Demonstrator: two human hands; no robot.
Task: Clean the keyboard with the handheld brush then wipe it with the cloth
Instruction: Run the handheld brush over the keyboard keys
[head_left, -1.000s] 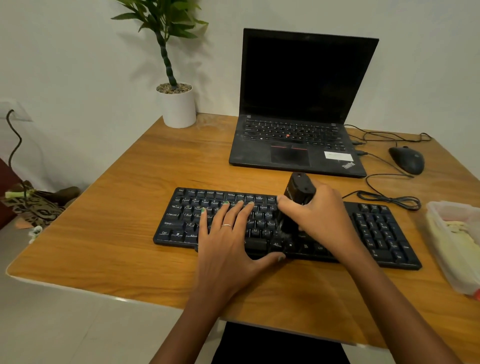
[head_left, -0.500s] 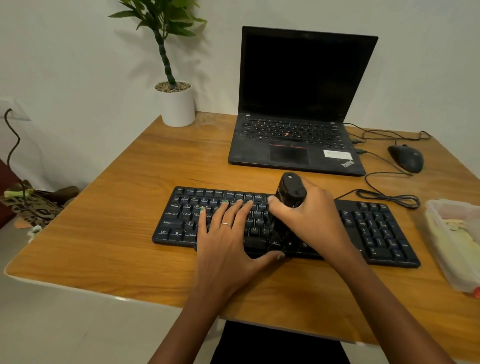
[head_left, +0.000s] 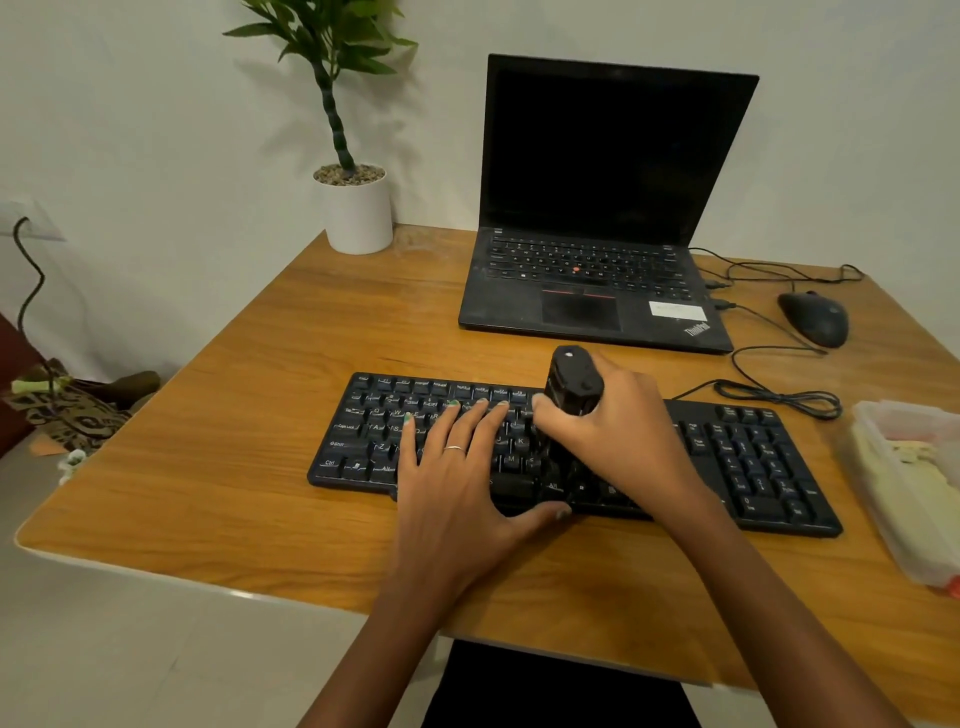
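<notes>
I'm pressing my left hand flat, fingers straight, on the keyboard to pin it, while my right hand is wrapping the brush upright, bristles working keys just beside my left fingertips.

Dim warm light, soft shadows (edges bend), slightly blurred overall.

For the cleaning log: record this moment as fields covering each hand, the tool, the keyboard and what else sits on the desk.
left hand: flat on the keyboard's middle keys, fingers straight
right hand: grips the handheld brush
handheld brush: black, upright, lower end on the keys
keyboard: black, at the desk's near edge
behind: laptop, open, screen dark; potted plant
right: mouse; plastic container
</notes>
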